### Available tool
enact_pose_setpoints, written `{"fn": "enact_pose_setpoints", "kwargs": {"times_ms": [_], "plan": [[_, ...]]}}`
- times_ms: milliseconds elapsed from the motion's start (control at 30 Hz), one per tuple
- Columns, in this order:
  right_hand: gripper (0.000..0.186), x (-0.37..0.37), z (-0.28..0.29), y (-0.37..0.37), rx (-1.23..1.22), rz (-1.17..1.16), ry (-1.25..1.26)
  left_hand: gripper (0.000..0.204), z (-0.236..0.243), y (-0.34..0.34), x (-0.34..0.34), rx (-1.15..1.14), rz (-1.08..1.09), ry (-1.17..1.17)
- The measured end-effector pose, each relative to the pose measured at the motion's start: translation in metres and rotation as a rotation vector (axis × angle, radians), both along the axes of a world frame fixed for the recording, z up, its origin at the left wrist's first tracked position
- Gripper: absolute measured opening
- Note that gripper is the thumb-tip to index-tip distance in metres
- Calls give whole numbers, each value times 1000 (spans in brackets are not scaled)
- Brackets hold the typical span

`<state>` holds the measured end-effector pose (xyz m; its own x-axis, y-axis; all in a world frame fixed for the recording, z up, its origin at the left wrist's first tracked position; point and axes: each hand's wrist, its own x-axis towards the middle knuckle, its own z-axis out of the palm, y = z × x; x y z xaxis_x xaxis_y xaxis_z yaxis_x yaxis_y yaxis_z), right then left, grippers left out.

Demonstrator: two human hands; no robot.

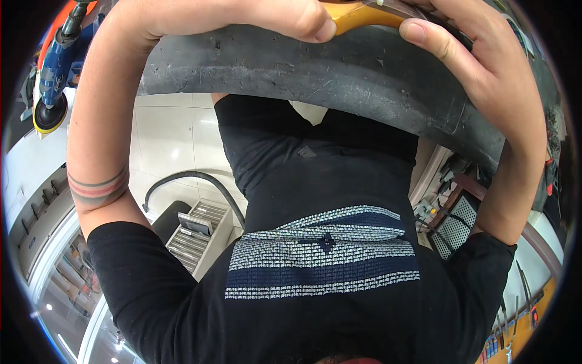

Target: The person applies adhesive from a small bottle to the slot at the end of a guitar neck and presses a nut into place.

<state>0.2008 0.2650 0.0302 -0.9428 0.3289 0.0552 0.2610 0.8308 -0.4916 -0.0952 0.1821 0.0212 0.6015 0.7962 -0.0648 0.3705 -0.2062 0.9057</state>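
Both of my hands are at the top edge, gripping a yellow object [357, 17] with a clear or metal part on top, only partly in view. My left hand [291, 17] has its thumb on the left end, its other fingers out of the frame. My right hand [461, 54] has its thumb at the right end, fingers curled over it. Beneath them lies a curved, scuffed dark grey panel or pad [303, 70], stretching under both hands across my thighs.
A blue polisher [53, 73] with a round pad hangs at upper left. Below me are tiled flooring [163, 133], a black hose [188, 175] and a slotted organiser [197, 242]. At right are a perforated metal panel [454, 224] and several hand tools [524, 297].
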Motion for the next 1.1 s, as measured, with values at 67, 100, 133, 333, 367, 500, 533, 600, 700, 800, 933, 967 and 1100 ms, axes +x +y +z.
{"fn": "enact_pose_setpoints", "kwargs": {"times_ms": [67, 100, 133, 333, 367, 500, 533, 600, 700, 800, 933, 967, 1100], "plan": [[44, 0, 1, 3, -6, 10, -5, 40, -3, 5, -3, -9, 7, -43], [44, 1, 0, 6, -11, 6, -11, 41, 0, 7, 0, -19, 7, -60], [44, 2, -1, 8, -15, 6, -14, 42, 8, 7, 7, -29, 10, -76], [44, 0, 1, 12, -23, 25, -23, 44, -1, 12, -4, -128, 22, -77], [44, 0, 2, 13, -23, 25, -24, 44, -4, 13, -6, -152, 57, -68], [44, 0, 1, 16, -31, 25, -33, 44, -4, 16, -7, -158, 33, -117], [44, 0, 1, 16, -33, 24, -33, 45, -3, 16, -7, -151, 14, -137], [44, 0, 1, 17, -36, 25, -39, 44, -3, 16, -6, -180, 28, -155], [44, -1, 2, 18, -35, 31, -38, 44, -2, 17, -7, -176, 29, -139], [44, -2, 2, 18, -36, 33, -35, 44, -3, 17, -9, -166, 16, -147], [43, -3, 2, 15, -32, 28, -33, 45, -5, 12, -6, -154, 41, -162], [43, -2, 3, 13, -28, 24, -31, 45, -4, 11, -5, -64, 32, -92], [43, -3, 4, 4, -11, 21, -8, 43, 3, 3, -2, 75, 1, 16]]}}
